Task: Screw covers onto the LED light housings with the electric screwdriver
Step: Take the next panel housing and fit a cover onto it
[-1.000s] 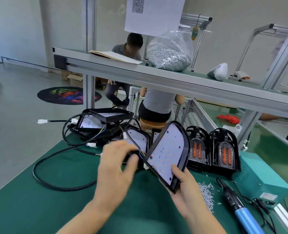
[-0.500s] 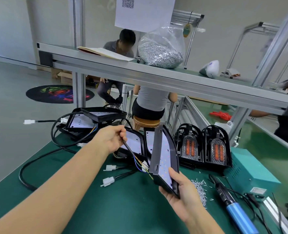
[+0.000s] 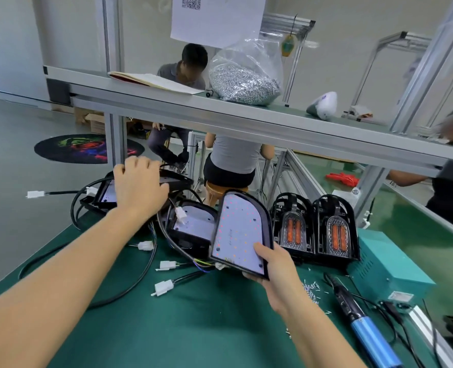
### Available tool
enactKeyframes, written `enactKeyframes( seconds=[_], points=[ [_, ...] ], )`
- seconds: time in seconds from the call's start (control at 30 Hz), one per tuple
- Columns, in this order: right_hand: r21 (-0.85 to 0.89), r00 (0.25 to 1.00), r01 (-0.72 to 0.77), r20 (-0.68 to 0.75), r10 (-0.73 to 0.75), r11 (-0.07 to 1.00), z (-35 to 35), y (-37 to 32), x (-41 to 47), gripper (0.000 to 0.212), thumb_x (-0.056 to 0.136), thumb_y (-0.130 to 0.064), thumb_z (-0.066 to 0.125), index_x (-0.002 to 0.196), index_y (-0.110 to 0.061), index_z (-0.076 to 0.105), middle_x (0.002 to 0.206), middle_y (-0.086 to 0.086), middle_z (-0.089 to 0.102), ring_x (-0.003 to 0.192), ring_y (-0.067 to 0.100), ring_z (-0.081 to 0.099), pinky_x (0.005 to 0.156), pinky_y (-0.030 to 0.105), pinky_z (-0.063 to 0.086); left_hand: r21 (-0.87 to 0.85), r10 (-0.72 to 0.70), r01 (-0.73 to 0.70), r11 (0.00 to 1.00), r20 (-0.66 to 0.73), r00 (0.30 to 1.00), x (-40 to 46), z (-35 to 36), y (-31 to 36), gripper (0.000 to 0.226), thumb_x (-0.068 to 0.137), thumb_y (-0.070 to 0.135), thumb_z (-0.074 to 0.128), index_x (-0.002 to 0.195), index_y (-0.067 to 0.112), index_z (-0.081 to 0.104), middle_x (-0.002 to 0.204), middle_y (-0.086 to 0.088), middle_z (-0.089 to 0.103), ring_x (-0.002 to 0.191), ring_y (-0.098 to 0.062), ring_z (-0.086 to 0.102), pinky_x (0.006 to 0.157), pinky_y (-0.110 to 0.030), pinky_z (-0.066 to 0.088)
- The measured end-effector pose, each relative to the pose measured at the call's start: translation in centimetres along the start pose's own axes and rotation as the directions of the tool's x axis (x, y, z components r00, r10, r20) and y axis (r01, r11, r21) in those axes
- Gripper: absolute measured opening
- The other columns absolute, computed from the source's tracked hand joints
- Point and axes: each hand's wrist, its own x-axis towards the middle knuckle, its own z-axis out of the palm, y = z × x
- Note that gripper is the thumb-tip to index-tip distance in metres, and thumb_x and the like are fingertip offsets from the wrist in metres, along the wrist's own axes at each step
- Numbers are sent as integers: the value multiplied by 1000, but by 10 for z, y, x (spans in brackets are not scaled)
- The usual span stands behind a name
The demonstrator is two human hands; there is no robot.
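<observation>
Since half a second ago my left hand has left the wires and reached out to ten o'clock, where it now lies over the far black housing on the stack — fingers spread and only lightly bent, so I read that grip as open, resting rather than clamping. Loose cables with white connectors trail across the green desk below it. At centre, my right hand grips the LED housing by its lower corner, thumb on the board; it has swung from edge-on to face me. It is a black arched shell around a pale board dotted with small coloured LEDs, wires hanging from the bottom edge. Two lensed units stand just beside it at two o'clock. Off at four o'clock lies the electric screwdriver, untouched, screws scattered near it. My worry: dragging the far housing could snag those cables — pulling the held board's wires or sweeping connectors off the desk.
</observation>
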Motion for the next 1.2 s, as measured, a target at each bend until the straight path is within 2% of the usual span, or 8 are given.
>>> enactKeyframes(
  seconds=[0.13, 0.4, 0.63, 0.73, 0.83, 0.97, 1.1, 1.2],
  points=[
    [-170, 996, 57, -61, -68, 984, 24, -25, 34, 26, 97, -3, 48, 122, -13, 48, 110, 9, 61, 83, 23, 59, 68, 43, 56, 215, 74, -124, 969, 228, 971, 12, 20, -8, 36, 91, 40, 49, 121, 21, 57, 123, -3, 57, 121, -24, 45, 109, -45, 20],
    [-279, 987, -56, -160, 11, 959, 35, -25, 73, 30, 96, 2, 39, 124, -7, 45, 109, 14, 53, 90, 30, 53, 77, 50, 56, 282, 131, -157, 946, 109, 985, 24, 26, -18, 23, 96, 34, 48, 91, 19, 65, 98, 0, 63, 100, -23, 52, 88, -36, 31],
    [-528, 978, -165, -197, 69, 833, 33, -24, 83, 64, 98, -13, 45, 155, -10, 15, 154, 15, 29, 133, 35, 38, 94, 41, 39, -6, 195, -205, 979, -283, 939, 1, -1, -2, 17, 90, 15, 59, 90, -1, 65, 87, -17, 58, 85, -34, 52, 76, -44, 32],
    [-804, 932, 84, -145, -331, 589, 33, -22, 64, 50, 101, -33, 44, 146, -10, 38, 153, 12, 32, 139, 29, 31, 112, 40, 28, -17, 223, -261, 965, -467, 856, -32, -22, 17, 15, 88, 13, 60, 79, 2, 62, 77, -15, 55, 74, -33, 51, 69, -40, 30],
    [-446, 909, 393, 59, -412, 804, 48, -23, 24, 39, 99, -47, 49, 112, -12, 59, 125, 9, 59, 116, 17, 53, 100, 29, 37, -24, 237, -298, 954, -546, 803, -69, -39, 43, 17, 88, 14, 56, 73, 6, 60, 71, -11, 53, 69, -31, 52, 66, -38, 27],
    [211, 931, 59, 341, -130, 976, 59, -27, -13, 51, 81, -51, 58, 110, -10, 49, 107, 6, 60, 94, 15, 60, 85, 29, 50, -90, 246, -345, 934, -537, 807, -118, -48, 76, 15, 81, 7, 65, 68, 11, 60, 64, -7, 49, 62, -28, 50, 62, -37, 29],
    [439, 981, -4, 176, -82, 898, 43, -24, -27, 12, 88, -12, 57, 81, -15, 48, 69, 0, 49, 58, 11, 47, 56, 23, 39, -173, 280, -398, 901, -468, 838, -151, -47, 95, 10, 82, 15, 67, 72, 14, 68, 63, -1, 50, 60, -24, 51, 63, -33, 30],
    [423, 998, 40, 34, -60, 905, 23, -20, -33, 17, 90, -4, 51, 78, -16, 50, 65, 1, 52, 60, 17, 50, 64, 31, 43, -266, 384, -528, 806, -443, 810, -171, -44, 98, 18, 82, 29, 65, 94, 17, 70, 79, 2, 60, 76, -20, 56, 74, -31, 32]
  ],
)
